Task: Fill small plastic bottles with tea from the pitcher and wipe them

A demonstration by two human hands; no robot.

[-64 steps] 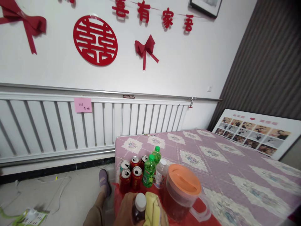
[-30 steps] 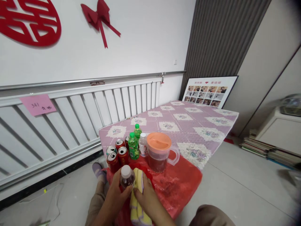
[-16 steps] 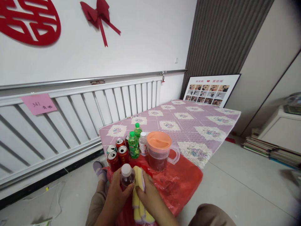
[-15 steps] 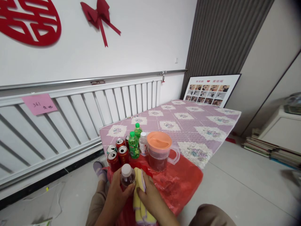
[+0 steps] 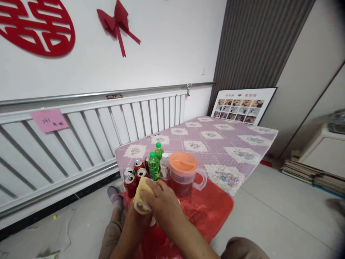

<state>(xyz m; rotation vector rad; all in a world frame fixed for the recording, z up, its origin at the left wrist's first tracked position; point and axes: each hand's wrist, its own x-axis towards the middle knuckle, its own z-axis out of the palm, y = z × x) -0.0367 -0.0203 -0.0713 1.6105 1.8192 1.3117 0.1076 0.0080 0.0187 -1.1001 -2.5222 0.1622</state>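
Note:
A folded yellow cloth (image 5: 142, 196) with a pale purple edge is gripped in my right hand (image 5: 164, 203), its fingers bent over the top. Under it, my left hand (image 5: 136, 219) is closed around the white-capped bottle, which the cloth and my hands now hide. Just beyond my hands stand several open drink cans (image 5: 130, 184), mostly red. Beside them are two green-capped bottles (image 5: 154, 167) and a clear bottle with a white cap (image 5: 165, 167). A plastic jug (image 5: 183, 181) with an orange lid and dark liquid stands right of these.
Red plastic sheeting (image 5: 207, 212) covers the near surface. Behind it stretches a table with a purple floral cloth (image 5: 215, 144). A white radiator (image 5: 151, 118) runs along the wall at left. A photo board (image 5: 237, 104) leans at the back. A leg with a slipper (image 5: 114, 196) shows at lower left.
My right hand has lifted the yellow cloth up and left onto the top of the bottle. The bottle and its white cap, seen before in my left hand, are now covered. The view shifted slightly.

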